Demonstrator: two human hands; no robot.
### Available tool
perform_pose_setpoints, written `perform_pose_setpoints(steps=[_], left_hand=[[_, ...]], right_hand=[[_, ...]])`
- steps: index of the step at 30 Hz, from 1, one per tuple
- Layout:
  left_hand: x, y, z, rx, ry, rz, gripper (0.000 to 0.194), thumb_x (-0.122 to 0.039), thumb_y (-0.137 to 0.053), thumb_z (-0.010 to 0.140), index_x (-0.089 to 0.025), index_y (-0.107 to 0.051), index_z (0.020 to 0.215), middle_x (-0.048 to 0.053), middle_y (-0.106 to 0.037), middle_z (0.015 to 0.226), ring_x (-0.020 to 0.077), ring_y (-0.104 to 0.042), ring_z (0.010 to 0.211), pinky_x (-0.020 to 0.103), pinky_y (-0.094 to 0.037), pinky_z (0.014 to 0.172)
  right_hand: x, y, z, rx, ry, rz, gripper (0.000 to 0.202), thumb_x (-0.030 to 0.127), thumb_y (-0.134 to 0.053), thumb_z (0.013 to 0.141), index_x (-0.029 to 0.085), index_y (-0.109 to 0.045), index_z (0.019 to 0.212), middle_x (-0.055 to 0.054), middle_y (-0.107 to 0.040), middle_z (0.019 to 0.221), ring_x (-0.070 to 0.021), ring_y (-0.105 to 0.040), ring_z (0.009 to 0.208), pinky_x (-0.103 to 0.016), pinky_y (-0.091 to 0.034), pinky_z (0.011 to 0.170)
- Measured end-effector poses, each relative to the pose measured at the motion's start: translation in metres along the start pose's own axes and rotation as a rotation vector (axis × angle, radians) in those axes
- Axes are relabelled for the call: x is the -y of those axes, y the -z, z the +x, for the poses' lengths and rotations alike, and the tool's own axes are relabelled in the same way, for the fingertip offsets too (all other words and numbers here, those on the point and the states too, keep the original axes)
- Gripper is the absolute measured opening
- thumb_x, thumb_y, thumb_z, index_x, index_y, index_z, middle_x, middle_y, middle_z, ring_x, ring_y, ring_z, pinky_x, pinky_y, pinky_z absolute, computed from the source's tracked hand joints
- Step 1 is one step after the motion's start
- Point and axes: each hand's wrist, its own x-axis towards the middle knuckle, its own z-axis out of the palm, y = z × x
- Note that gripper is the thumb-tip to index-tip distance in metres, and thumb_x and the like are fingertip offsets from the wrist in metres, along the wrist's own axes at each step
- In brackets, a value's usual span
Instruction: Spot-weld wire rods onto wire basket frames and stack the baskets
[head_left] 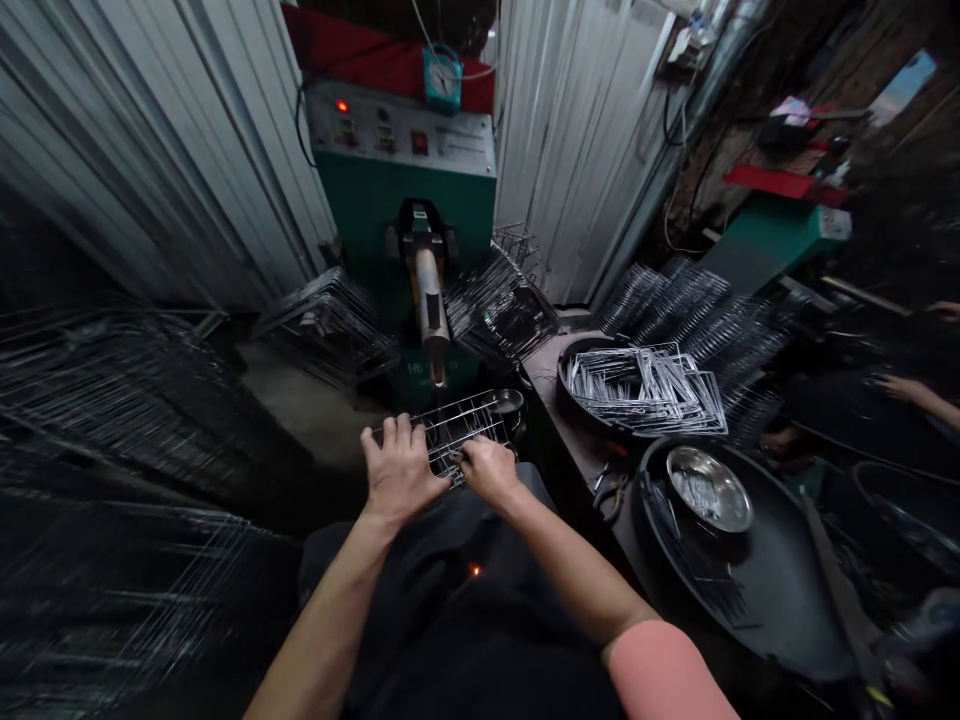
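Observation:
A small wire rack (469,420) of thin metal rods lies across my lap, in front of the green machine (375,200). My left hand (401,470) holds its left side, with the fingers over the far edge and the thumb along the near side. My right hand (487,470) is closed at the rack's near right part, its fingers curled; whether it also holds a small piece is too small to tell. The machine's metal electrode arm (431,310) points down just beyond the rack.
Stacks of wire frames stand at the left (150,400) and beside the machine (502,305). On the right are a black tray of wire frames (645,390), a large black basin (795,570), a steel bowl (709,488) and pliers (613,495). Another person's hand shows at far right.

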Motion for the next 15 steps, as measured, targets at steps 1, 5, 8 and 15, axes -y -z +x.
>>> perform_pose_setpoints(steps=[1, 5, 8, 15], left_hand=[[-0.003, -0.001, -0.004, 0.011, 0.002, 0.002, 0.065, -0.044, -0.057, 0.062, -0.005, -0.05, 0.113, 0.029, -0.046, 0.126, 0.0439, -0.039, 0.116, 0.061, -0.02, 0.098], [-0.01, -0.007, -0.014, 0.073, -0.022, 0.023, 0.061, -0.044, -0.055, 0.063, -0.004, -0.053, 0.11, 0.028, -0.048, 0.123, 0.0424, -0.041, 0.112, 0.061, -0.023, 0.096], [-0.013, -0.012, -0.02, 0.108, -0.03, 0.063, 0.061, -0.043, -0.056, 0.062, -0.004, -0.054, 0.109, 0.028, -0.047, 0.123, 0.0417, -0.041, 0.111, 0.061, -0.025, 0.095], [-0.024, -0.018, -0.027, 0.134, -0.02, 0.116, 0.058, -0.045, -0.052, 0.067, -0.001, -0.056, 0.105, 0.029, -0.048, 0.117, 0.0423, -0.042, 0.108, 0.061, -0.027, 0.091]], right_hand=[[0.001, -0.003, -0.002, 0.005, -0.007, -0.013, 0.021, 0.033, -0.047, 0.09, 0.022, -0.063, 0.094, -0.005, -0.064, 0.101, -0.0173, -0.062, 0.089, -0.025, -0.044, 0.069], [0.001, -0.014, -0.007, 0.059, -0.038, -0.012, 0.021, 0.029, -0.046, 0.089, 0.02, -0.064, 0.093, -0.007, -0.065, 0.1, -0.0184, -0.062, 0.091, -0.026, -0.046, 0.072], [0.0, -0.022, -0.01, 0.093, -0.064, -0.001, 0.022, 0.031, -0.047, 0.089, 0.019, -0.065, 0.093, -0.008, -0.066, 0.101, -0.0204, -0.063, 0.093, -0.028, -0.048, 0.073], [0.003, -0.038, -0.016, 0.097, -0.153, 0.017, 0.023, 0.025, -0.047, 0.088, 0.015, -0.066, 0.097, -0.012, -0.065, 0.104, -0.0233, -0.064, 0.092, -0.031, -0.05, 0.073]])
